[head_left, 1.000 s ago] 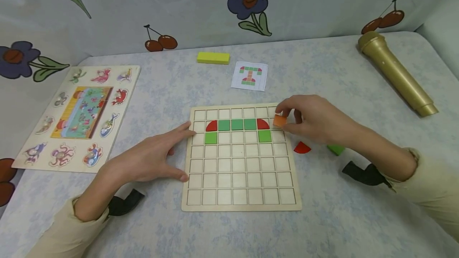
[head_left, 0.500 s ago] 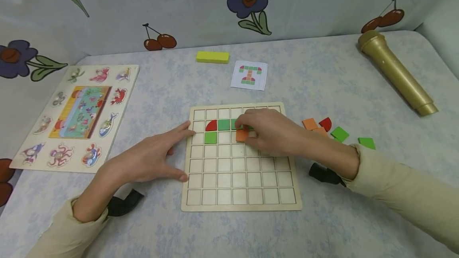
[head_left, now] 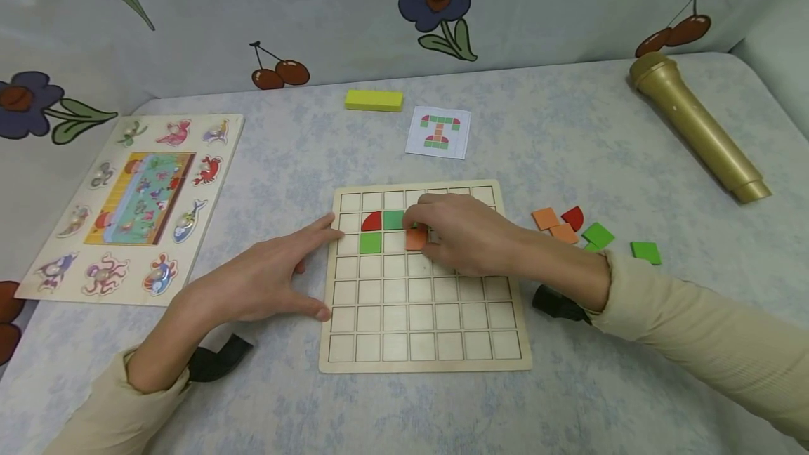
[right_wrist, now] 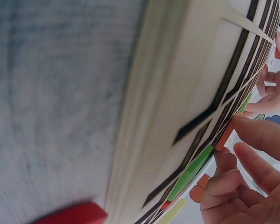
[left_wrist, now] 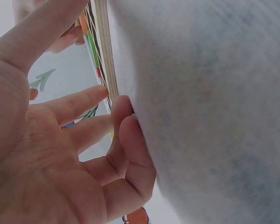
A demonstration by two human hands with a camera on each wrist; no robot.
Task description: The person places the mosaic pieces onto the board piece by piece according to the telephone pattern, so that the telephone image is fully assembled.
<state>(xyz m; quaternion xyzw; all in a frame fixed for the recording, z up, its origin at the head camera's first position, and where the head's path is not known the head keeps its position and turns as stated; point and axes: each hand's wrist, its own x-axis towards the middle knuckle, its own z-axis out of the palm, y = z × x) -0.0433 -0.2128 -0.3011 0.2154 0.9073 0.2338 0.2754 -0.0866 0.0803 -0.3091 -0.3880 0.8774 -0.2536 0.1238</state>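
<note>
While the two hands work well apart from each other, the right hand (head_left: 464, 234) pinches an orange square tile (head_left: 415, 239) between thumb and fingers near the middle of the frame, over the grid board's centre column. Whether the tile sits flat in its cell, I cannot tell. The left hand (head_left: 265, 279), its thumb spread wide from the fingers, touches the left rim of the same grid board (head_left: 425, 368), a pale, wooden-looking square ruled into small cells by narrow grooves. Up and left of the orange tile lie a glossy red quarter-round piece (head_left: 373, 221), a deep green square (head_left: 394, 220) and, below the red one, a lighter green square (head_left: 370, 243).

Loose at right of centre are flat tiles: orange squares (head_left: 545, 219) partly overlapping, a red wedge (head_left: 574, 218) with a curved edge, and bright green squares (head_left: 597, 234).

At top centre lie a smooth yellow oblong block (head_left: 373, 100) and a white paper card (head_left: 437, 132) printed with a T-shaped pattern. A gold microphone (head_left: 698, 125) with a metallic sheen slants across the upper right; a sea-creature puzzle board (head_left: 137, 255) fills the left. Mottled blue-white cloth (head_left: 272, 399) covers the table.
</note>
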